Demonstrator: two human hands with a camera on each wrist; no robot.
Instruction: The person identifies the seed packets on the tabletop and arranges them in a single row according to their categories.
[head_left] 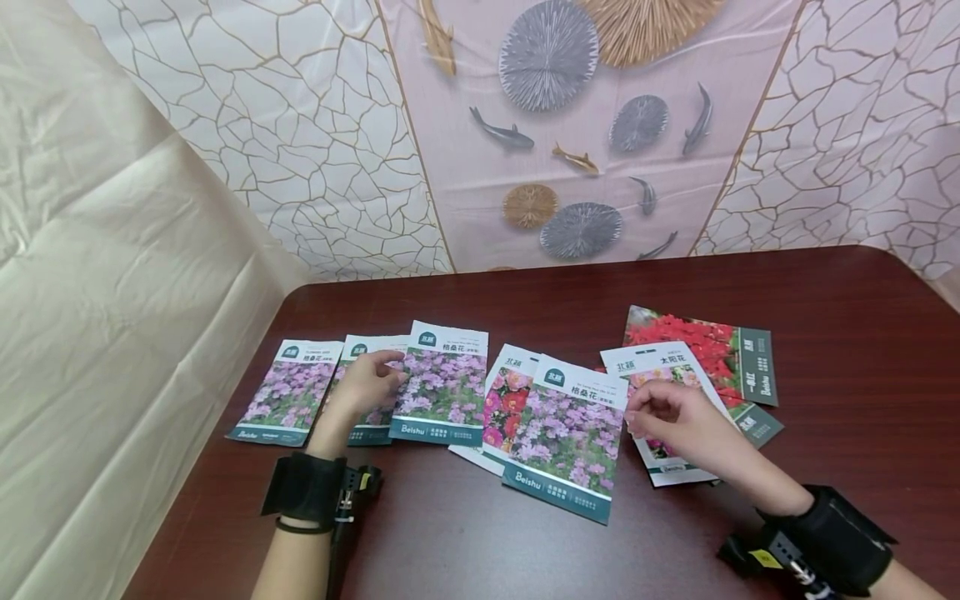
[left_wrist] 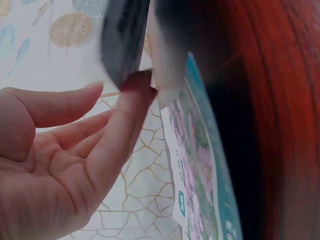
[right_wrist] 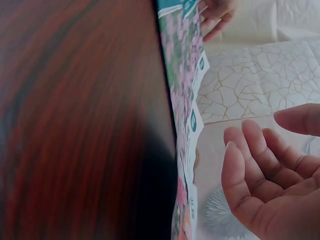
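My left hand lies over a purple-flower seed packet, fingertips right at the left edge of another purple-flower seed packet. In the left wrist view its thumb stands apart from the extended fingers. To its left lies a third such packet. My right hand hovers over a white-bordered packet of mixed flowers, its fingers loosely bent and holding nothing, as the right wrist view shows. Just left of it, a purple-flower packet overlaps a packet with red and pink flowers.
Red-flower packets with green ends lie beneath the white-bordered packet at the right. Everything rests on a dark reddish wooden table. A patterned cloth hangs behind it, and a pale cloth hangs along the left side.
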